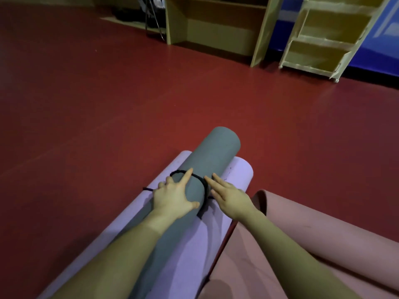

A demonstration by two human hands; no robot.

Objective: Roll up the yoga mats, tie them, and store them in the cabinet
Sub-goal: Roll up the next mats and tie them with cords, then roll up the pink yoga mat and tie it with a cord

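Three rolled mats in view, none stored yet. Grey mat (212, 160) rolled tight, lying on top along the groove between two lilac rolls (235, 186) (possibly one lilac mat rolled from both ends; cannot tell). Black cord (199, 179) looped round the grey mat about midway along its visible length, one end trailing off to the left over the lilac, the other dropping down on the right side; no finished knot visible, so tying judged in hand rather than done. Pink mat (306, 223) to the right on the red floor (108, 104), curled loosely with its end gaping, no cord on it, likely in need of tighter rolling and a tie. Wooden cabinet (216, 29) far across the floor, shelves holding no mats, and a second, paler shelf unit (319, 39) beside it; carrying and storing all left to do.

Left hand (172, 197) spread flat over the left flank of the grey mat, forefinger stretched forward onto the cord, thumb splayed toward the roll's top; pressing, not grasping. Right hand (228, 195) likewise flat and extended, fingertips touching the cord at the grey mat's right flank, palm over the lilac roll, nothing gripped.
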